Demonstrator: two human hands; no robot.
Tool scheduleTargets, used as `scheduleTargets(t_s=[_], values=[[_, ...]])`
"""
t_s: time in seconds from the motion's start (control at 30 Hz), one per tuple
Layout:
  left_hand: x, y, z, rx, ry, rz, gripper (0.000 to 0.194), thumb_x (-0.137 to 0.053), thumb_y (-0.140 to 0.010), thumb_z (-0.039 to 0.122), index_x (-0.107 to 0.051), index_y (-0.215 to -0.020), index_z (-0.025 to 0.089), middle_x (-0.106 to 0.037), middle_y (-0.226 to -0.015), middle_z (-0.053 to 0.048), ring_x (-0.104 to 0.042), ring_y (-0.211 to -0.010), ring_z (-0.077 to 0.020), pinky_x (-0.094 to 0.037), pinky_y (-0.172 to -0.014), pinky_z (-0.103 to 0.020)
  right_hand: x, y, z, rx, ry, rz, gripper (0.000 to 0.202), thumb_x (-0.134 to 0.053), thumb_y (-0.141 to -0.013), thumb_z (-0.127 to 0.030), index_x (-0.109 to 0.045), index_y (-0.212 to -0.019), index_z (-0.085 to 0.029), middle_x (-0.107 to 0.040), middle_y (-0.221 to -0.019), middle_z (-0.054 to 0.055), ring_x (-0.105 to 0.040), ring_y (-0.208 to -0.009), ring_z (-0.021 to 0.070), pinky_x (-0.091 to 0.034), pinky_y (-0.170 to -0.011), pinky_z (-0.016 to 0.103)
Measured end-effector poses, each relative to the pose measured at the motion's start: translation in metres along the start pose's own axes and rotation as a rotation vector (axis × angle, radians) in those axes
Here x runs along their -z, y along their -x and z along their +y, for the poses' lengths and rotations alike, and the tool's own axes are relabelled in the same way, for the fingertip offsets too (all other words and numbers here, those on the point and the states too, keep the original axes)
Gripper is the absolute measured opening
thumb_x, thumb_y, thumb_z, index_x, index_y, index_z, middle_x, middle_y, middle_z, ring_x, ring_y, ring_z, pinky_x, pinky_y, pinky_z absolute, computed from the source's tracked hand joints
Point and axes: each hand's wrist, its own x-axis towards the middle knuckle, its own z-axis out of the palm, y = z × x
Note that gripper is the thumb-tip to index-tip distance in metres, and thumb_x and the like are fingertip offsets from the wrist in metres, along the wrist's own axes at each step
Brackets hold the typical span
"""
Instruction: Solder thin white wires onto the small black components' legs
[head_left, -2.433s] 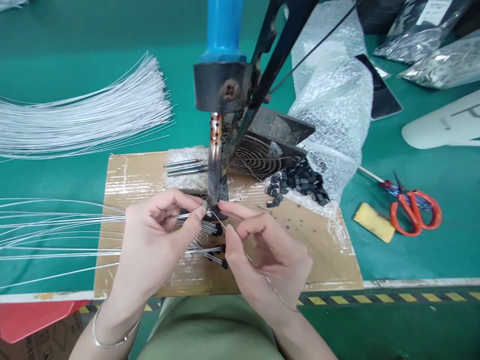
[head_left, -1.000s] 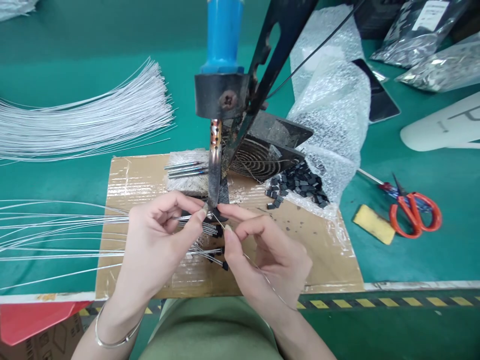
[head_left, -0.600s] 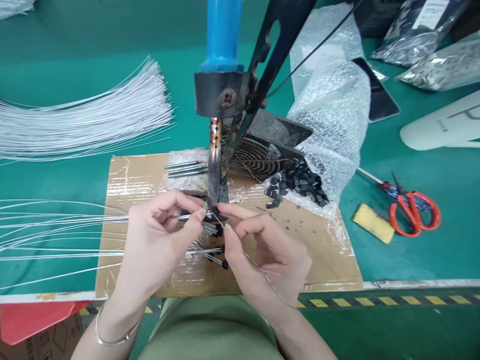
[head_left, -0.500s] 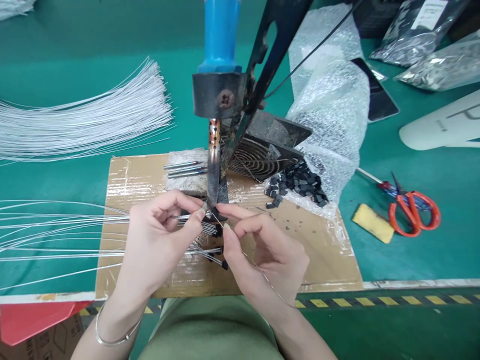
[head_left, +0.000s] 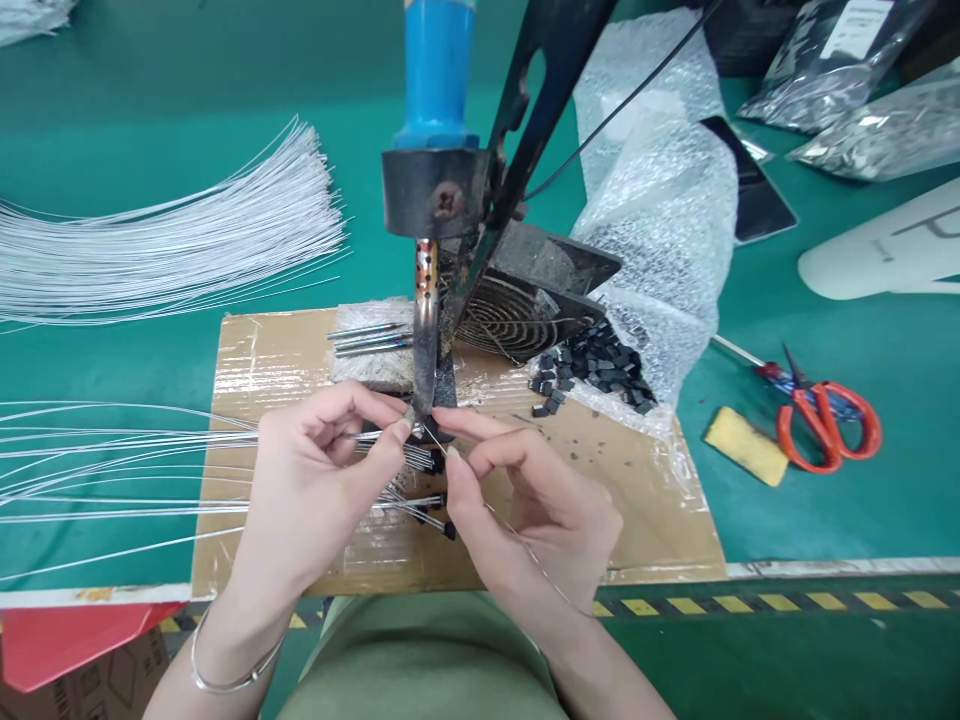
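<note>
The mounted soldering iron (head_left: 426, 320) with a blue handle points straight down, its tip between my two hands. Thumb and forefinger of my left hand (head_left: 322, 480) pinch a small piece under the tip, mostly hidden by the fingers. My right hand (head_left: 532, 500) grips a thin wire (head_left: 433, 440) that runs up to the tip and trails back over the palm. Beneath both hands lie several white wires with black ends (head_left: 448, 528). A small block (head_left: 371, 370) holding metal rods sits behind my left hand.
Cardboard (head_left: 645, 520) covers the green bench under the hands. A round-grilled fan (head_left: 510, 315), black pieces (head_left: 600, 365) and bubble wrap (head_left: 660, 230) are right of the iron. Orange-handled scissors (head_left: 825, 425) and a yellow sponge (head_left: 745, 445) lie farther right; a wire bundle (head_left: 187, 245) lies left.
The iron and its bracket appear slightly farther left, with the tip nearer the pinched piece. Both hands keep nearly the same position and grip.
</note>
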Motion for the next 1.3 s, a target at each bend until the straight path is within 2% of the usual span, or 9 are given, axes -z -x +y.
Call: scheduleTargets(t_s=[0.33, 1.1, 1.3], values=[[0.0, 0.0008, -0.0019, -0.012, -0.014, 0.021, 0.009, -0.08, -0.077, 0.015, -0.076, -0.072, 0.021, -0.077, -0.08, 0.001, -0.058, -0.061, -0.0086, -0.04, -0.054, -0.02, -0.0007, -0.0001, -0.0001, 0.002, -0.003, 0.001, 0.021, -0.069, -0.09, -0.004, -0.063, -0.081, -0.023, -0.084, -0.113, 0.005, -0.081, -0.106, 0.0177, -0.062, -0.089, 0.024], [-0.0001, 0.0003, -0.0031, -0.036, -0.01, 0.001, 0.009, -0.08, -0.077, 0.015, -0.076, -0.072, 0.021, -0.077, -0.079, 0.002, -0.058, -0.061, -0.0073, -0.041, -0.053, -0.017, -0.0011, 0.0005, 0.0007, -0.004, -0.001, 0.019, 0.019, -0.071, -0.09, -0.006, -0.065, -0.082, -0.022, -0.085, -0.107, 0.005, -0.081, -0.102, 0.0184, -0.063, -0.087, 0.026], [-0.0009, 0.0014, -0.0019, -0.036, -0.003, 0.006, 0.009, -0.08, -0.078, 0.014, -0.076, -0.073, 0.021, -0.078, -0.081, 0.001, -0.061, -0.064, -0.0081, -0.045, -0.057, -0.017, -0.0019, -0.0007, 0.0011, 0.013, 0.005, 0.02, 0.02, -0.071, -0.089, -0.005, -0.065, -0.082, -0.023, -0.085, -0.108, 0.005, -0.082, -0.101, 0.018, -0.062, -0.084, 0.025]])
